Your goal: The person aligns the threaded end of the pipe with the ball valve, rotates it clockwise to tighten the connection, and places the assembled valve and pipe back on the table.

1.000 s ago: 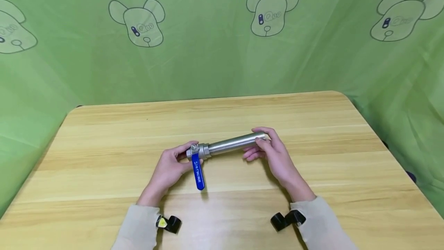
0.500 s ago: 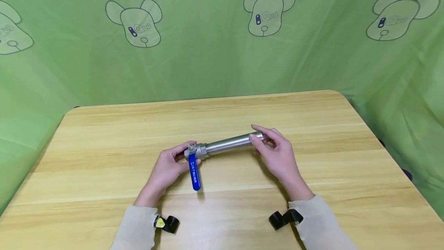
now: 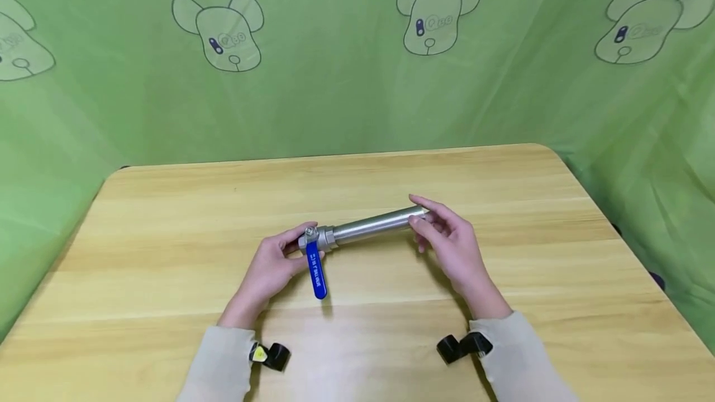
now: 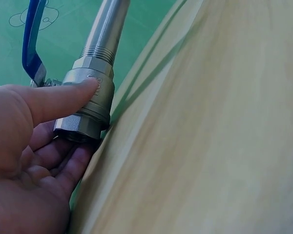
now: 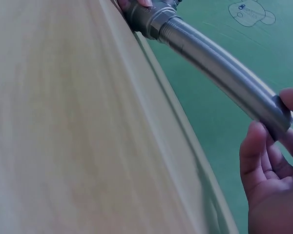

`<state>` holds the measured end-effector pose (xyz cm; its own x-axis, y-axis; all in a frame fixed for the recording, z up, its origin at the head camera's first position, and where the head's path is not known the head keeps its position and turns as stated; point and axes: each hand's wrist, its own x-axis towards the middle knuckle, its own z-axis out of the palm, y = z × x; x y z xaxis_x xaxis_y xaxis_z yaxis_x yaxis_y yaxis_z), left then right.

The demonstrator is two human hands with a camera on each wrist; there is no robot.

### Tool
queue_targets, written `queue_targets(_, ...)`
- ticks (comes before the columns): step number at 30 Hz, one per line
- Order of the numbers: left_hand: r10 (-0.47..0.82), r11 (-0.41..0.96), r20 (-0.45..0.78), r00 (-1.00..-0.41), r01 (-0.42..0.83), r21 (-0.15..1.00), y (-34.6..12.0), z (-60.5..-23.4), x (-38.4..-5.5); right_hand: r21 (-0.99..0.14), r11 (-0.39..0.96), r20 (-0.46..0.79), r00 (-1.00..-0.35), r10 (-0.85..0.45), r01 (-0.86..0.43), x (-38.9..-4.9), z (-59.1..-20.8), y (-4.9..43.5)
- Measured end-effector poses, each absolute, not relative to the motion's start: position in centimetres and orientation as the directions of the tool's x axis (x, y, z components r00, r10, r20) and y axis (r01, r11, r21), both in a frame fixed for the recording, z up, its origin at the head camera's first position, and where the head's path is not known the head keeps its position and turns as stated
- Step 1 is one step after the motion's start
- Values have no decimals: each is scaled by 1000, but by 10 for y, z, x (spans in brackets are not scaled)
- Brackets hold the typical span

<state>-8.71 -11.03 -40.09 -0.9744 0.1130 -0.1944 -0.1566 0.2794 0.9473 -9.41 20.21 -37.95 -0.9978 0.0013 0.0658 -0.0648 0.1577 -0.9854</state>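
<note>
A steel ball valve (image 3: 312, 240) with a blue lever (image 3: 316, 275) is joined to a plain steel pipe (image 3: 374, 226). My left hand (image 3: 272, 267) grips the valve body, thumb across its side and fingers curled behind and under its open hex end in the left wrist view. The lever points back toward me. At the other end, my right hand (image 3: 457, 250) pinches the pipe's tip between thumb and fingers. Several pipe threads (image 5: 169, 30) show outside the valve's hex collar. The pipe slants up slightly to the right, above the table.
The wood-grain table (image 3: 363, 334) spreads under both hands. Green cloth (image 3: 335, 104) with bear-head outlines hangs behind and at the sides. A black wrist camera (image 3: 277, 357) sits on the left sleeve, another black camera (image 3: 449, 348) on the right.
My right hand's fingers have shifted their hold on the pipe's tip, the lower fingers drawing in and the index finger lifting. The left hand keeps its grip on the valve.
</note>
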Motion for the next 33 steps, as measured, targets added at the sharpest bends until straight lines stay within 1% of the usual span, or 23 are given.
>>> queue_targets(7,113,277,-204,-972,-166,946,-111,-400,-89,-990,138,7,-1000,-12,-9,-96,-377,204)
queue_targets(13,127,281,-201,-971,-159,947,-111,-399,-89,-994,49,-98,-995,-6,98,-96,-376,206)
queue_targets(16,136,280,-198,-971,-154,948,-112,-399,-88,-990,65,-125,-992,2,125,-96,-377,206)
queue_targets(26,137,246,-211,-968,-173,954,-113,-400,-88,-998,2,-57,-998,-33,57,-96,-379,204)
queue_targets(33,140,235,-216,-966,-180,955,-114,-400,-88,-998,60,7,-995,-104,-14,-94,-378,205)
